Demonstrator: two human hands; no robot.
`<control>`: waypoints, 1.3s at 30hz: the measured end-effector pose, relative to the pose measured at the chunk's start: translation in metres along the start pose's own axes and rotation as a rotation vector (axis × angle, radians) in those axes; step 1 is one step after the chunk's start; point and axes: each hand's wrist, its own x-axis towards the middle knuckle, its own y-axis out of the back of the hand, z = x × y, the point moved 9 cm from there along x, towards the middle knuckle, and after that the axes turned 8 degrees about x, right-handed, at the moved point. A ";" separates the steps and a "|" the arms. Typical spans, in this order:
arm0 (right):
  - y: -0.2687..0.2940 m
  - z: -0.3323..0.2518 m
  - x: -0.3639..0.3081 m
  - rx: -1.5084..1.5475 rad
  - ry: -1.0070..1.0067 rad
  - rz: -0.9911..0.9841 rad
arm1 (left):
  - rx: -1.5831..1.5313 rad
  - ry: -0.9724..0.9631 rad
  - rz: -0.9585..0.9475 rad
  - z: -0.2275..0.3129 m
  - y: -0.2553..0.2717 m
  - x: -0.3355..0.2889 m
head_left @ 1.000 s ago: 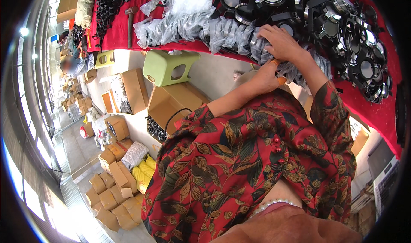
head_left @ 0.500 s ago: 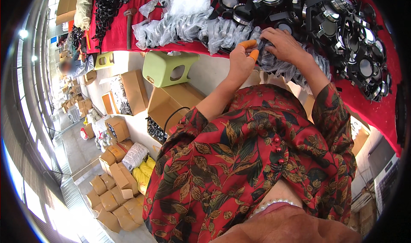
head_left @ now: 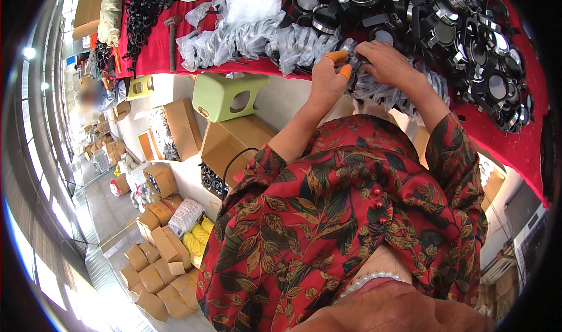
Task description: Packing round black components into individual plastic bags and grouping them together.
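Observation:
My left hand [head_left: 329,77], with orange covers on two fingertips, is closed on the edge of a clear plastic bag [head_left: 349,46] at the table's front edge. Close beside it, my right hand [head_left: 387,64] bends its fingers down onto the same crinkled plastic. What the bag holds is hidden by the fingers and the wrap. A row of plastic-wrapped pieces [head_left: 228,44] runs leftward from my hands, and more wrapped pieces [head_left: 380,92] lie under my right wrist. Beyond and to the right is a heap of black straps with round silver metal discs [head_left: 497,88].
The table has a red cloth [head_left: 153,48]. A hammer [head_left: 172,42] and a bundle of black straps [head_left: 140,22] lie at its left. Below stand a green stool [head_left: 228,95], an open carton [head_left: 234,142] and stacked cartons [head_left: 155,273]. Another person [head_left: 105,92] is at far left.
Both hands stay at the same spot on the plastic, with only slight finger shifts. The right fingers have moved a little closer to the left. The whole view has shifted slightly.

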 end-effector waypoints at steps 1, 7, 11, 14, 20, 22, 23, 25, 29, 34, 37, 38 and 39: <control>-0.002 0.002 0.000 0.002 0.002 0.002 | 0.003 0.000 0.001 -0.003 -0.002 0.000; -0.005 -0.002 -0.001 -0.006 0.063 0.010 | 0.387 -0.239 0.034 0.023 -0.009 -0.011; -0.008 0.005 -0.001 0.022 0.012 -0.022 | 0.480 -0.306 0.003 0.039 -0.018 -0.013; -0.003 0.014 -0.008 0.053 -0.026 0.024 | 0.649 -0.296 -0.108 0.037 -0.035 -0.005; 0.053 -0.012 -0.071 0.029 -0.027 0.384 | 0.871 -0.276 -0.204 0.029 -0.048 0.009; 0.082 0.015 -0.135 0.039 -0.132 0.681 | 0.905 -0.318 -0.202 0.031 -0.054 0.012; 0.084 0.033 -0.164 -0.009 -0.244 0.743 | 0.893 -0.275 -0.279 0.025 -0.061 0.014; 0.072 0.064 -0.212 -0.103 -0.492 0.775 | 0.787 -0.269 -0.259 0.027 -0.066 0.012; 0.017 0.107 -0.218 -0.015 -0.627 0.539 | 0.651 -0.268 -0.304 0.026 -0.075 0.013; 0.014 0.111 -0.218 -0.118 -0.673 0.576 | 0.532 -0.245 -0.413 0.029 -0.092 0.003; -0.008 0.120 -0.228 -0.019 -0.731 0.563 | 0.427 -0.296 -0.398 0.000 -0.100 0.007; -0.005 0.112 -0.229 -0.084 -0.662 0.613 | 0.398 -0.372 -0.404 0.009 -0.104 0.007; 0.006 0.103 -0.217 0.074 -0.643 0.579 | 0.372 -0.440 -0.407 0.015 -0.104 0.003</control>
